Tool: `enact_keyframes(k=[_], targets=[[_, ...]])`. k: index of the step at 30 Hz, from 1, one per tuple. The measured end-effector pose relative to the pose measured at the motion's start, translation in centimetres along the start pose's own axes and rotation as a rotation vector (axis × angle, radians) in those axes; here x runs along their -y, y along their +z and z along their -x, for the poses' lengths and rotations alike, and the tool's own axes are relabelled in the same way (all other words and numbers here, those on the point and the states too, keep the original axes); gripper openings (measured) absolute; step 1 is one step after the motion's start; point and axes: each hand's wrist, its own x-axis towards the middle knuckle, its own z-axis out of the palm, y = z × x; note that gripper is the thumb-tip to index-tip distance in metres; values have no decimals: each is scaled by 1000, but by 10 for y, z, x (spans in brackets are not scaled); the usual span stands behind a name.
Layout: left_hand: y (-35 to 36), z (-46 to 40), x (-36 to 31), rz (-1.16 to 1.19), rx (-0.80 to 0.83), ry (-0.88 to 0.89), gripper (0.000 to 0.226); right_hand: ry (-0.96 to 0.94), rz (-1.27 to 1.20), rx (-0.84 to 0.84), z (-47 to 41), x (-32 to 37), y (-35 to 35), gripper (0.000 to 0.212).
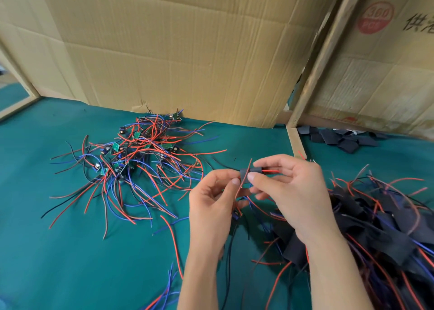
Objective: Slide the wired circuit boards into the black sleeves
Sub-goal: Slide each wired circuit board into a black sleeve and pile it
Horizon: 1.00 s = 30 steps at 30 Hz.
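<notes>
Two hands at mid-table: right hand pinching black sleeve, red wire coming out behind its fingers. Left hand pinching wires just under sleeve, above green table. Loose wired boards piled far left.

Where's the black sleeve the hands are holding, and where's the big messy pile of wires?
black sleeve [250, 171], head view, its middle between the fingertips.
pile of wired boards [141, 159], head view, its tangled middle.
</notes>
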Motion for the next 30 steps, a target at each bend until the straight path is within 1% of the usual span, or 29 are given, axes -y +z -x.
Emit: enact_keyframes(k=[5,8,11,14,16,17,19,21,22,24,26,30], targets=[[-2,-1,2,7,18,31,10,54,-60,33,1,0,4,15],[-2,0,2,44,47,0,4,59,-83,15,1,0,3,15],[0,1,2,-13,105,-64,14,33,-132,-79,0,-2,1,17],[1,3,1,-120,175,-69,18,0,-185,-171,-2,-2,2,17],[0,4,0,-133,210,-66,34,-20,-203,-231,-3,-2,1,17],[0,5,-1,-126,221,-68,39,-33,-203,-257,-3,-2,1,17],[0,5,1,-163,207,-32,36,-56,-202,-291,-3,-1,1,19],[0,3,4,-262,116,52,28,-64,-194,-301,-3,-1,2,19],[1,2,5,-266,76,67,25,-61,-188,-308,-3,-2,3,19],[-1,0,5,-154,44,53,22,-47,-191,-336,-3,-3,4,19],[-3,-1,5,-52,47,32,18,-34,-205,-353,-4,-5,3,20],[0,1,5,25,58,-2,23,-8,-243,-316,-6,-5,0,20]])
